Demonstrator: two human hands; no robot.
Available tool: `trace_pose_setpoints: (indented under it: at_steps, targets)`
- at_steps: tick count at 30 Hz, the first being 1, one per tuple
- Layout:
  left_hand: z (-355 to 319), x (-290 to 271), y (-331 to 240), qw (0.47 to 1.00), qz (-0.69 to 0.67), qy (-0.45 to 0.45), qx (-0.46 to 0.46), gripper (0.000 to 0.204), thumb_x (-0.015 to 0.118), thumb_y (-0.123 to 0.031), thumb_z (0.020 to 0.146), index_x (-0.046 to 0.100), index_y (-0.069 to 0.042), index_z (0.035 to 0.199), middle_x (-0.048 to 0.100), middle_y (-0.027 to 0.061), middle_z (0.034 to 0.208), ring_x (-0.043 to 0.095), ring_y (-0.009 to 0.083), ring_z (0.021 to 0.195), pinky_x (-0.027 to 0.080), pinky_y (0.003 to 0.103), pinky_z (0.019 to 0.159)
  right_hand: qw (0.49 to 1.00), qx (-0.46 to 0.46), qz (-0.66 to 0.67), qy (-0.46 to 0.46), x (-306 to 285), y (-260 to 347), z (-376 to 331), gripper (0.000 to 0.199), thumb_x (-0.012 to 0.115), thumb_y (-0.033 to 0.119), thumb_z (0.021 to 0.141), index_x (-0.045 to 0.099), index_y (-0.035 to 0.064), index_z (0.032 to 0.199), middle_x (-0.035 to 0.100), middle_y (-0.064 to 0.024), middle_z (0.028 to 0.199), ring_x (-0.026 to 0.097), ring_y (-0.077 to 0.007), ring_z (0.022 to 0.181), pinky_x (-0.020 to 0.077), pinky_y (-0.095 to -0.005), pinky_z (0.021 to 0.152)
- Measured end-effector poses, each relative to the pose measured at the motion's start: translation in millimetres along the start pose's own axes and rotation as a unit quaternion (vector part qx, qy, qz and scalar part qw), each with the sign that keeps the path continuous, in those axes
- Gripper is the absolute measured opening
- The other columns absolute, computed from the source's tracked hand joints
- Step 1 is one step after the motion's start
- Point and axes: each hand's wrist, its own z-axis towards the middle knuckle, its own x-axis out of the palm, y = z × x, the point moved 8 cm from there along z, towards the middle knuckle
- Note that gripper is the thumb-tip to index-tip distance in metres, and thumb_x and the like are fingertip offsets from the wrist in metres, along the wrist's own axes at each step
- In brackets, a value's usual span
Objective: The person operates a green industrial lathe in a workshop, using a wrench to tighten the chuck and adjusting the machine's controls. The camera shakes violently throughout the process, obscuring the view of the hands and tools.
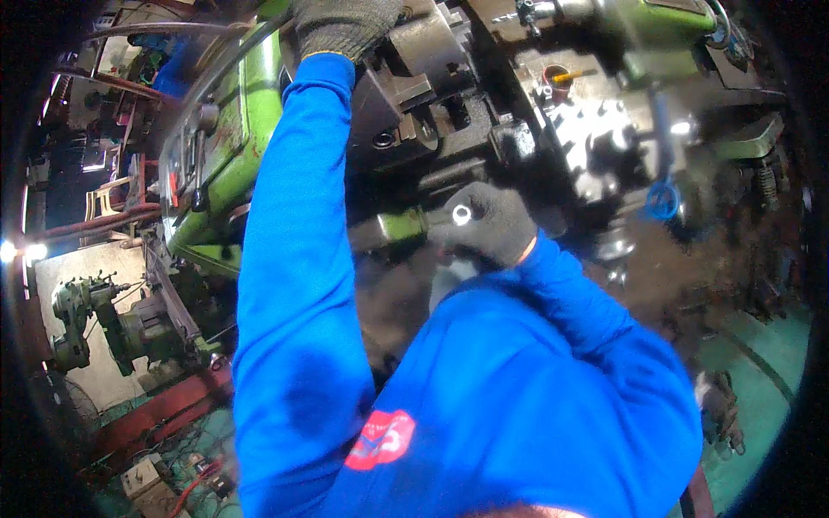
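My left hand [345, 28], in a dark knit glove, reaches to the top edge of the view, beside the grey metal chuck [423, 43] of a green lathe [259, 95]. Its fingers are cut off or hidden, so whether it grips anything cannot be made out. Closer to my body, my right hand [501, 226] is gloved too and closed, with a small shiny metal ring [456, 212] at its fingers. That hand is in front of the lathe bed, close to a green cylindrical part [403, 226].
A drill bit [505, 17] points at the chuck from the green tailstock [665, 24]. Right of the bed are a reddish cup [557, 82] with a yellow-handled tool and a blue ring-shaped part [662, 200]. Another green machine [82, 311] stands at the left.
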Motion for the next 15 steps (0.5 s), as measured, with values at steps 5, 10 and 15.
trace_pose_setpoints:
  at_steps: [5,10,15]
  targets:
    - [0,1,-3,1.000,0.007,0.009,0.005,0.045,0.072,-0.039,0.084,0.065,-0.011,0.119,0.069,0.0145,0.105,0.066,0.0358,0.104,0.049,0.051,0.093,0.991,-0.070,0.087,0.069,14,16,-4,0.049,0.096,0.036,0.071,0.076,0.0052,0.103,0.076,-0.0088,0.098,0.073,-0.0152,0.088,0.0583,-0.0325,0.079]
    - [-2,8,2,0.999,0.025,-0.023,0.030,0.047,0.071,-0.039,0.085,0.062,-0.012,0.122,0.068,0.0147,0.109,0.065,0.0357,0.108,0.048,0.051,0.094,0.975,-0.120,0.129,0.132,24,36,-7,0.045,0.094,0.031,0.075,0.077,0.0066,0.108,0.076,-0.0093,0.100,0.073,-0.0173,0.092,0.0572,-0.0328,0.083]
    - [-1,14,4,0.998,0.034,-0.026,0.036,0.049,0.071,-0.040,0.086,0.061,-0.012,0.125,0.068,0.0145,0.111,0.064,0.0355,0.110,0.047,0.051,0.095,0.967,-0.199,0.090,0.131,27,44,-6,0.041,0.092,0.029,0.077,0.079,0.0105,0.111,0.074,-0.0116,0.096,0.072,-0.0245,0.086,0.0562,-0.0364,0.078]
